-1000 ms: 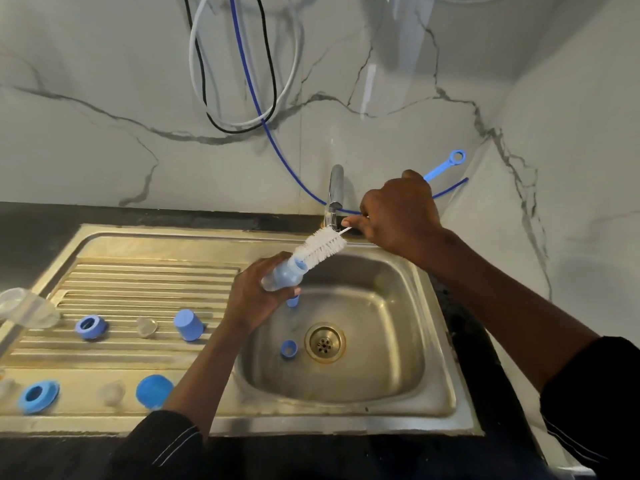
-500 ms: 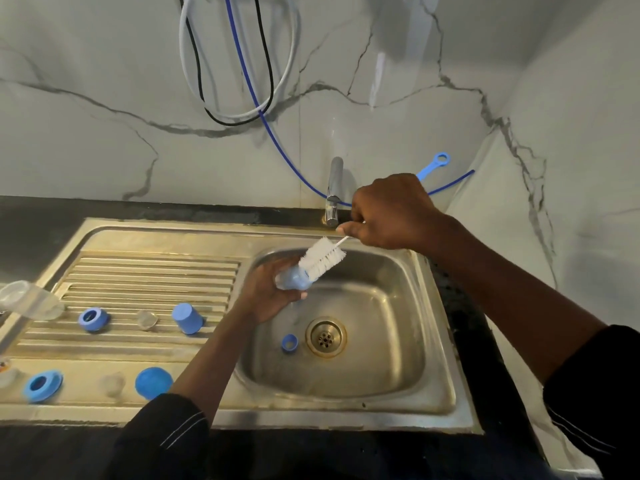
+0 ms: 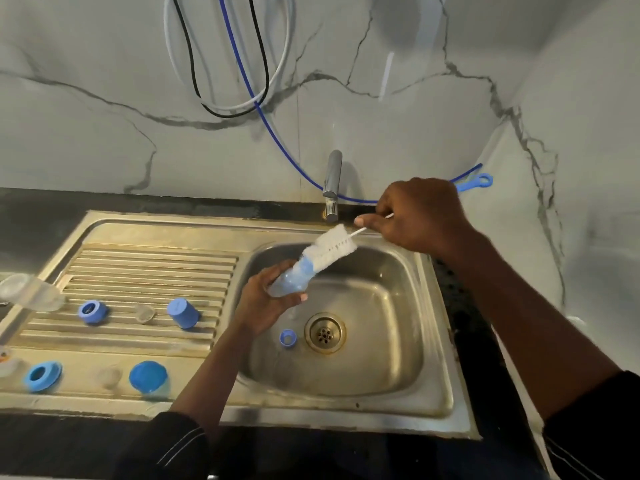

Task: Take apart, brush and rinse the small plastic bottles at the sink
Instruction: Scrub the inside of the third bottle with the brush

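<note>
Left hand (image 3: 266, 301) sits low, fingers and thumb curled round the bottle (image 3: 291, 280). Right hand (image 3: 420, 213) is higher, knuckles up, pinching the brush (image 3: 332, 245) wire. Both forearms reach forward, bare below dark sleeves.

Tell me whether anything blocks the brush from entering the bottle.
Nothing visible does. The left hand holds the bottle tilted over the sink basin, its open mouth facing the brush, whose bristle tip meets that mouth. The right hand grips the brush's wire handle.

I see a steel sink (image 3: 346, 419) in the dark worktop (image 3: 52, 202). A blue cap (image 3: 183, 312) and a blue collar (image 3: 92, 311) sit on its left drainboard (image 3: 156, 258), and a small ring (image 3: 287, 338) lies just beside the drain (image 3: 325, 332).
</note>
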